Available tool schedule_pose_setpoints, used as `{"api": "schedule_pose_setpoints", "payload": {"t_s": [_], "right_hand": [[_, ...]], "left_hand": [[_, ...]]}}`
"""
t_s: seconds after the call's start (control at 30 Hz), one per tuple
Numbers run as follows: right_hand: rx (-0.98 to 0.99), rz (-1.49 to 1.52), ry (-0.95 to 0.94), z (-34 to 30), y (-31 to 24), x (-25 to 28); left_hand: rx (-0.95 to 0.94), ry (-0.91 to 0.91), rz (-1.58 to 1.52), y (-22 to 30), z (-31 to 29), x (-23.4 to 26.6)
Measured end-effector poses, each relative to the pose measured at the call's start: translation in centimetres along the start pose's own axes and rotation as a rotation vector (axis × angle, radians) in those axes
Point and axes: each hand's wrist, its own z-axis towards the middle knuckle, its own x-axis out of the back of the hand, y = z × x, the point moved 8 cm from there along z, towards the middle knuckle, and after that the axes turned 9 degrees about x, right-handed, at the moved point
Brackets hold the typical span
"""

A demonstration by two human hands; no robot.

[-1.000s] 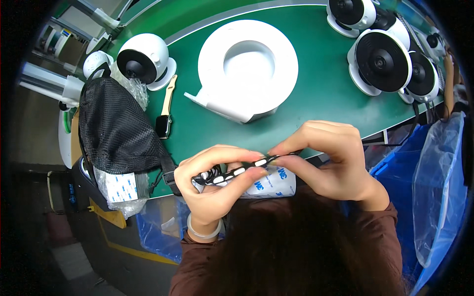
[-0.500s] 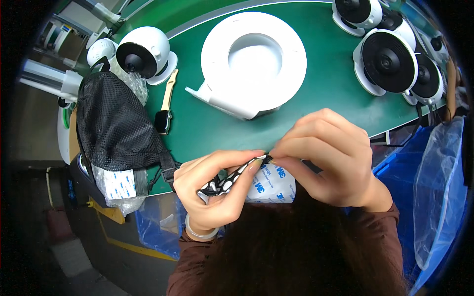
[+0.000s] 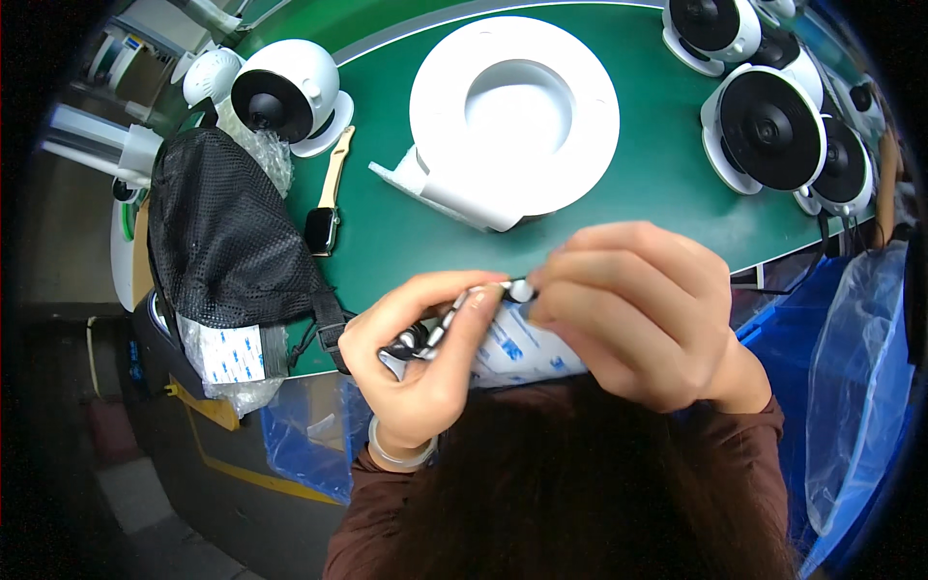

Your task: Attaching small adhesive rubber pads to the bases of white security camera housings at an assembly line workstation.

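Observation:
Above the table's near edge, my left hand (image 3: 425,387) is closed on a folded black strip with white round spots (image 3: 414,338), pinching it between thumb and forefinger. My right hand (image 3: 643,319) is slightly blurred, its fingertips together at the strip's far end. A white round spot shows between the two hands. Whether the right fingers grip the strip or a piece from it is hidden. Below the hands lies a white sheet with blue print (image 3: 527,350), partly covered by them and by dark hair.
A white ring-shaped housing (image 3: 590,116) with a bracket rests ahead on the green table (image 3: 387,251). Left are a black mesh bag (image 3: 227,232), a watch (image 3: 322,229) and a white round device with black front (image 3: 275,101). Similar devices (image 3: 768,130) crowd the right, above a blue bin (image 3: 773,387).
The strip has turned slightly, and a white round spot now shows at its far end. My right hand has shifted a little and blurred. The whole view has shifted slightly.

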Motion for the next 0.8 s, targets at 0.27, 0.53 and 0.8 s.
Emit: {"api": "schedule_pose_setpoints", "payload": {"t_s": [0.27,0.53,0.8], "right_hand": [[-0.285,0.102,0.035,2.5,3.6,1.6],[-0.443,0.102,0.049,2.0,5.7,1.9],[-0.551,0.36,0.132,0.3,5.7,-0.6]], "left_hand": [[-0.309,-0.006,0.11,2.2,1.6,0.0],[-0.244,-0.051,0.132,1.8,3.4,-0.7],[-0.148,-0.134,0.075,0.5,2.6,-2.0]]}}
